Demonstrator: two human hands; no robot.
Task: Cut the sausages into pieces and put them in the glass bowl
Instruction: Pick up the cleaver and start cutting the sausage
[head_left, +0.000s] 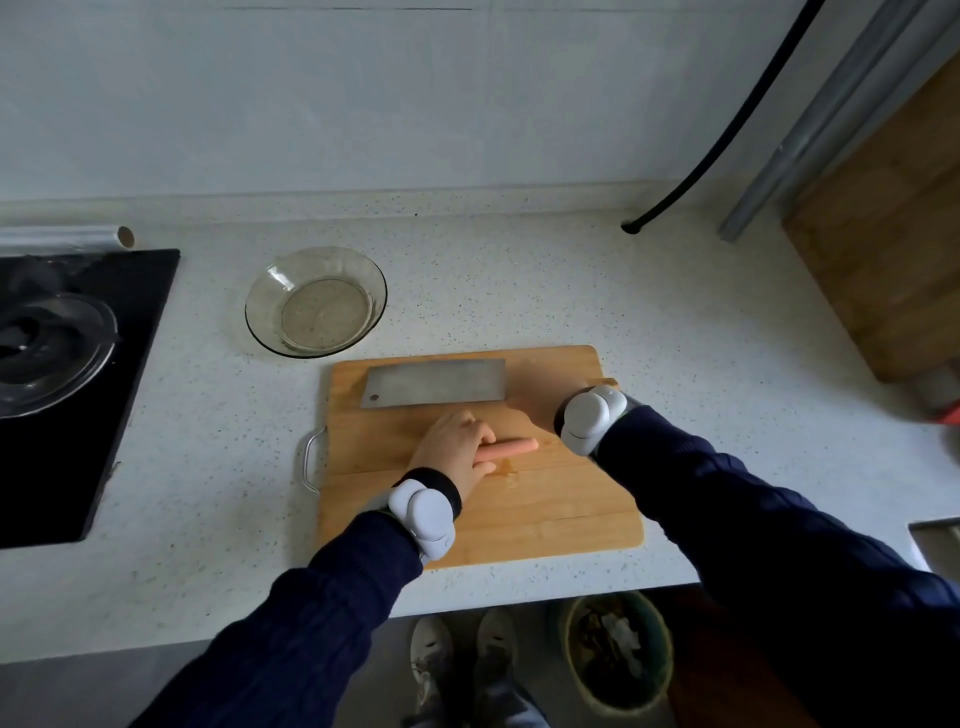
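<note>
A pink sausage (511, 447) lies across the middle of the wooden cutting board (545, 514). My left hand (454, 449) rests on its left part and holds it down. A wide steel cleaver (434, 383) lies along the board's far side, blade pointing left. My right hand (535, 402) grips the cleaver's handle at the blade's right end; the handle itself is hidden by the hand. The glass bowl (260, 312) stands on the counter beyond the board's left corner, with nothing in it.
A black cooktop (130, 332) with a glass pot lid (57, 358) fills the left. A roll of cling film (67, 236) lies behind it. A second wooden board (883, 249) leans at the right. A black cable (727, 140) runs down the wall. A waste bin (618, 649) stands below the counter edge.
</note>
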